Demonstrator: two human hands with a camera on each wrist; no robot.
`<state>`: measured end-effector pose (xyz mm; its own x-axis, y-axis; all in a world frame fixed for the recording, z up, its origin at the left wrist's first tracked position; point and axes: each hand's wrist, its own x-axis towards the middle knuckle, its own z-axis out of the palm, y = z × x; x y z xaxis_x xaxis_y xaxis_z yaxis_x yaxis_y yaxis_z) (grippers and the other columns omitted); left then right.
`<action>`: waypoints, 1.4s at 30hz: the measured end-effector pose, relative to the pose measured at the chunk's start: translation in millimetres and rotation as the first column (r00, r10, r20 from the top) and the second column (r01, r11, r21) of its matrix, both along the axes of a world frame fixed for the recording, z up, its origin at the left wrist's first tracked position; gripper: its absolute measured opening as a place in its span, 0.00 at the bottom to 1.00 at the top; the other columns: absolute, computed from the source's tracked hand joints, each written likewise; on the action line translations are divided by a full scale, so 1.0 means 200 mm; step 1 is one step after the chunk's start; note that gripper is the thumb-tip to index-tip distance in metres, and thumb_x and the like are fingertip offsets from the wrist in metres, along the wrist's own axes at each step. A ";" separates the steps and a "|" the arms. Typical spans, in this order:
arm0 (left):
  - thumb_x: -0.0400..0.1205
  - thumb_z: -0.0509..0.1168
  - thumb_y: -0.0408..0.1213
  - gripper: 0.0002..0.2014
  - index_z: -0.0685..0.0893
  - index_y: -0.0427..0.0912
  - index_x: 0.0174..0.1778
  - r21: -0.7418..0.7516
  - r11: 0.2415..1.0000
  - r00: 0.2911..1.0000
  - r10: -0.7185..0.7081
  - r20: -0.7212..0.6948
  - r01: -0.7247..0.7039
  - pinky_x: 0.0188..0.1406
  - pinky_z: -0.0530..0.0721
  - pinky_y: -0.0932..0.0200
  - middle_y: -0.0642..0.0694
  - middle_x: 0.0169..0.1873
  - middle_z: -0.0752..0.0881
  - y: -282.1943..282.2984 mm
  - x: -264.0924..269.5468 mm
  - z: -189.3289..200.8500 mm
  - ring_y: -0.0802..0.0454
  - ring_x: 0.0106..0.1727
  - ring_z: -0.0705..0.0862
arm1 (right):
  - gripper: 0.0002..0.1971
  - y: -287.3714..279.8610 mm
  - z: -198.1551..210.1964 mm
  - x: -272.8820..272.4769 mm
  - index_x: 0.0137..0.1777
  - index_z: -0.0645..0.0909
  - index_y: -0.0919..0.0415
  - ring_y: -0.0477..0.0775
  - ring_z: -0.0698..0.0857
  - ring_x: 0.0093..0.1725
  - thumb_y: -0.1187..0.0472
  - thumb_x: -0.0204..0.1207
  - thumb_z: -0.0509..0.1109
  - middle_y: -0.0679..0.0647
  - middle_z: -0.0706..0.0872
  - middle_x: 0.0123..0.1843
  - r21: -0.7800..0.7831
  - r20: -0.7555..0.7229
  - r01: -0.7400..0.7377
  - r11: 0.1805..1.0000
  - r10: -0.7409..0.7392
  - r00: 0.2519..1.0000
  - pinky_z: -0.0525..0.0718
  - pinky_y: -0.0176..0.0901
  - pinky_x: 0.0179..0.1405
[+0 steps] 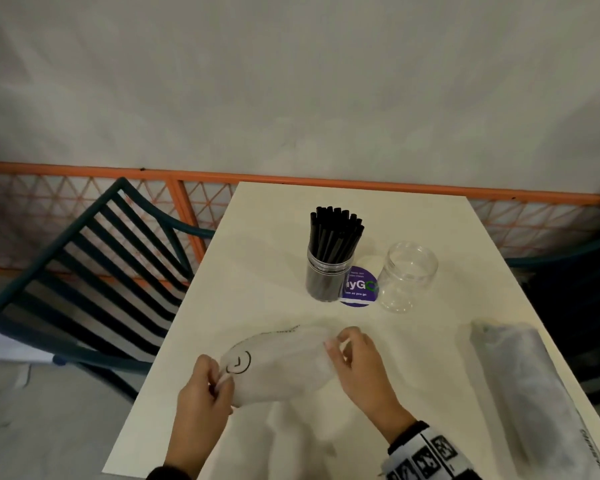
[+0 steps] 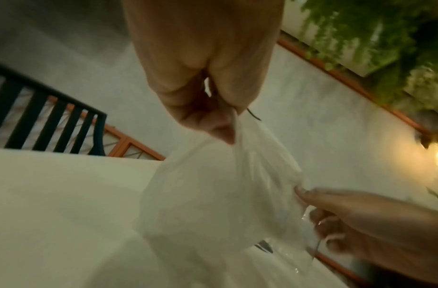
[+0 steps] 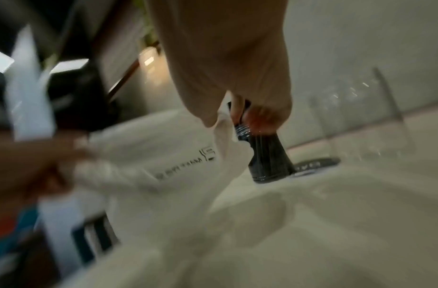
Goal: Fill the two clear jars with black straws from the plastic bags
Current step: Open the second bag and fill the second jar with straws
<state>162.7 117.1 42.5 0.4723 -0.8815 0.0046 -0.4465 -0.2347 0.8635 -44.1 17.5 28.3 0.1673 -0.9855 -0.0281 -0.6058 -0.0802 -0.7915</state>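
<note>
Translucent plastic, a bag (image 1: pixel 278 365), is stretched between both hands above the table (image 1: pixel 264 237): the left hand (image 1: pixel 201 393) pinches its left end, the right hand (image 1: pixel 357 362) pinches its right edge. Beyond the hands stands a jar (image 1: pixel 326 277) full of black straws (image 1: pixel 335 233); the empty jar (image 1: pixel 407 275) stands beyond the right hand. Another bag (image 1: pixel 527 386) lies right of that hand.

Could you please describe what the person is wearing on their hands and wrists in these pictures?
Both hands are bare, with no gloves or rings visible. The right hand has a band at its wrist: black cuff edge, then a white strap printed with square black-and-white marker patterns. At the left hand only a dark sleeve edge shows at the frame's bottom; any band there is out of view.
</note>
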 end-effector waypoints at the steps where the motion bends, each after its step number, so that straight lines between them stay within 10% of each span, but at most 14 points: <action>1: 0.80 0.62 0.29 0.11 0.68 0.41 0.34 0.033 0.999 0.995 0.002 -0.103 0.001 0.22 0.76 0.69 0.45 0.29 0.80 -0.01 0.00 0.00 0.55 0.22 0.83 | 0.06 0.01 0.00 0.01 0.47 0.76 0.55 0.51 0.80 0.40 0.54 0.78 0.66 0.52 0.80 0.41 0.145 0.121 -0.051 0.988 0.033 0.992 0.82 0.45 0.42; 6: 0.80 0.63 0.38 0.08 0.78 0.37 0.49 0.125 0.987 0.855 -0.021 -0.518 0.101 0.32 0.88 0.58 0.36 0.42 0.86 -0.02 0.04 0.01 0.48 0.32 0.88 | 0.16 0.04 0.01 -0.04 0.55 0.79 0.50 0.50 0.86 0.49 0.72 0.75 0.67 0.50 0.86 0.45 0.406 0.430 -0.320 0.856 0.130 0.893 0.82 0.40 0.55; 13: 0.82 0.57 0.27 0.09 0.82 0.37 0.52 0.069 0.931 0.651 -0.197 -0.733 0.358 0.41 0.89 0.56 0.43 0.39 0.88 -0.04 0.10 0.04 0.39 0.42 0.90 | 0.17 0.09 0.02 -0.04 0.55 0.77 0.56 0.45 0.86 0.45 0.75 0.71 0.71 0.50 0.87 0.46 0.406 0.509 -0.330 0.852 0.089 0.856 0.81 0.34 0.43; 17: 0.78 0.65 0.30 0.02 0.83 0.36 0.41 0.043 0.913 0.699 -0.279 -0.659 0.405 0.37 0.84 0.65 0.42 0.35 0.84 -0.05 0.12 0.01 0.51 0.36 0.87 | 0.13 0.12 0.03 0.00 0.50 0.82 0.57 0.46 0.85 0.43 0.72 0.69 0.74 0.52 0.88 0.44 0.365 0.492 -0.337 0.868 0.128 0.861 0.79 0.31 0.41; 22: 0.48 0.83 0.55 0.40 0.79 0.26 0.42 -0.056 0.890 0.638 -0.367 -0.677 0.453 0.54 0.79 0.51 0.37 0.36 0.82 -0.07 0.16 0.01 0.47 0.41 0.81 | 0.05 0.16 0.06 0.04 0.47 0.82 0.63 0.48 0.83 0.39 0.68 0.72 0.73 0.55 0.87 0.44 0.297 0.504 -0.354 0.887 0.169 0.847 0.82 0.34 0.39; 26: 0.51 0.82 0.54 0.37 0.79 0.26 0.41 -0.119 0.912 0.683 -0.377 -0.626 0.393 0.43 0.82 0.58 0.37 0.35 0.84 -0.09 0.17 0.02 0.45 0.38 0.82 | 0.07 0.17 0.05 0.08 0.38 0.78 0.53 0.42 0.76 0.29 0.67 0.71 0.69 0.46 0.81 0.33 0.186 0.370 -0.235 0.954 0.154 0.916 0.75 0.34 0.30; 30: 0.65 0.65 0.37 0.13 0.65 0.44 0.23 -0.204 0.948 0.959 -0.268 -0.090 0.246 0.25 0.66 0.70 0.50 0.23 0.71 -0.10 0.24 0.04 0.61 0.25 0.66 | 0.17 0.13 0.02 0.02 0.33 0.61 0.53 0.47 0.64 0.23 0.73 0.65 0.64 0.47 0.63 0.25 -0.062 0.080 0.158 0.986 -0.153 0.985 0.63 0.39 0.25; 34: 0.71 0.63 0.20 0.18 0.70 0.51 0.33 -0.161 0.972 0.966 -0.133 0.220 0.171 0.32 0.73 0.67 0.49 0.31 0.72 -0.11 0.22 -0.02 0.55 0.35 0.72 | 0.16 0.14 0.00 0.01 0.44 0.63 0.52 0.46 0.66 0.23 0.74 0.69 0.61 0.46 0.66 0.26 -0.127 -0.110 0.170 0.977 -0.184 0.977 0.64 0.37 0.23; 39: 0.76 0.68 0.29 0.14 0.80 0.58 0.38 -0.122 0.957 0.965 -0.261 0.023 0.262 0.31 0.78 0.73 0.54 0.45 0.80 -0.11 0.24 -0.09 0.50 0.35 0.82 | 0.12 0.16 -0.02 -0.02 0.54 0.74 0.52 0.49 0.82 0.40 0.68 0.77 0.66 0.55 0.76 0.58 0.225 0.272 -0.059 0.973 -0.005 0.962 0.83 0.32 0.39; 42: 0.73 0.69 0.43 0.09 0.85 0.60 0.48 -0.110 0.922 0.916 -0.384 -0.118 0.372 0.40 0.82 0.67 0.61 0.50 0.81 -0.07 0.28 -0.08 0.56 0.45 0.82 | 0.07 0.18 0.02 -0.05 0.55 0.76 0.62 0.52 0.85 0.42 0.67 0.79 0.66 0.53 0.84 0.53 0.354 0.513 -0.174 0.919 -0.035 0.858 0.86 0.43 0.42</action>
<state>219.2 102.5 26.1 0.1052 -0.9934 0.0457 -0.3660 0.0041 0.9306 -54.5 53.7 32.0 0.3281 -0.9007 -0.2847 -0.1230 0.2581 -0.9583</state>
